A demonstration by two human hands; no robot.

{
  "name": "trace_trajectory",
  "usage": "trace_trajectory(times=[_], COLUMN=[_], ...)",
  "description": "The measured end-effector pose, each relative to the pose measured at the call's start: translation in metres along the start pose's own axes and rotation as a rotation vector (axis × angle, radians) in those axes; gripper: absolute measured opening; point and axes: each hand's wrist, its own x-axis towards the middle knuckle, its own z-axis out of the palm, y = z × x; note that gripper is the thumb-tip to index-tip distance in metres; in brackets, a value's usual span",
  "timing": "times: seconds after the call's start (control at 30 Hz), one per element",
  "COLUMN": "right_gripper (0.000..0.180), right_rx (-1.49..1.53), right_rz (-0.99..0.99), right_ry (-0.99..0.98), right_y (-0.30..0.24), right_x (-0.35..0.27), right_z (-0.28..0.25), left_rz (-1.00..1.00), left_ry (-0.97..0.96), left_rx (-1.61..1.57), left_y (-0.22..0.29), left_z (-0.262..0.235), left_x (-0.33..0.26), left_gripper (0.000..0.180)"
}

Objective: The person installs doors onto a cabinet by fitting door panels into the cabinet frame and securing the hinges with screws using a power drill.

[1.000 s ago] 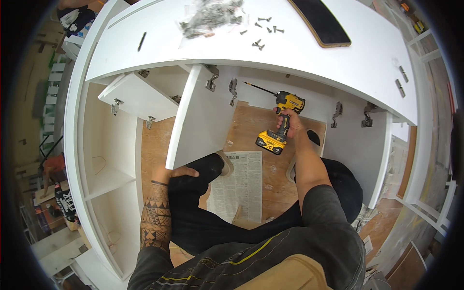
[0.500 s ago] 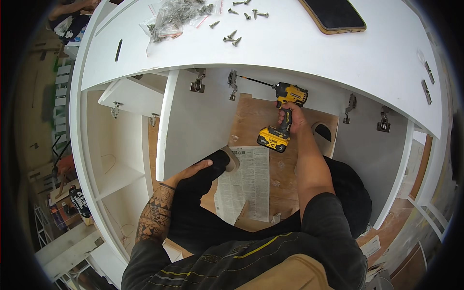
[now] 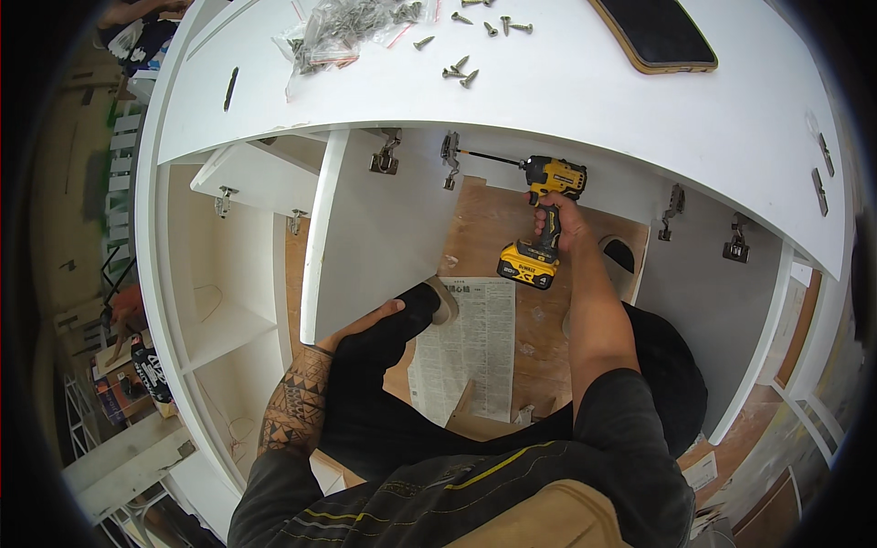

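White cabinetry fills my view. At 2 o'clock, I see the right hand, fingers clamped round the yellow driver, bit at the 12 o'clock hinge; at 8, the left hand rests by the knee, finger state unclear. Hinge looks mounted, tightness unconfirmed; screws lie loose at 12. Door at 10 obstructs leftward.

The right hand holds a yellow drill (bit toward a metal hinge).
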Motion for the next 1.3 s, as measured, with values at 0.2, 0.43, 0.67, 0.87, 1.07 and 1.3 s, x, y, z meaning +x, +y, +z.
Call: trace_trajectory(times=[0.2,0.43,0.67,0.87,1.07,1.3], right_gripper=[0.034,0.033,0.029,0.029,0.029,0.032], right_rx=[-0.062,-0.088,-0.067,-0.04,-0.048,-0.047], right_rz=[-0.017,-0.007,-0.024,0.003,-0.005,0.017], right_ry=[-0.003,-0.004,0.021,0.014,0.004,-0.003], right_y=[-0.003,-0.006,-0.006,-0.006,-0.006,-0.006], right_x=[0.008,0.01,0.01,0.014,0.011,0.008], right_z=[0.0,0.002,0.007,0.002,0.006,0.005], left_rz=[-0.022,0.114,0.024,0.085,0.112,0.029], left_ry=[-0.014,0.059,0.017,0.015,0.026,-0.038], left_rx=[-0.004,-0.043,-0.007,0.02,0.039,0.044], left_y=[0.006,0.011,0.011,0.012,0.01,0.012], left_z=[-0.003,-0.004,-0.005,-0.004,-0.007,-0.009], left_x=[0.001,0.0,-0.004,0.0,0.002,0.005], left_gripper=[0.057,0.056,0.053,0.053,0.052,0.053])
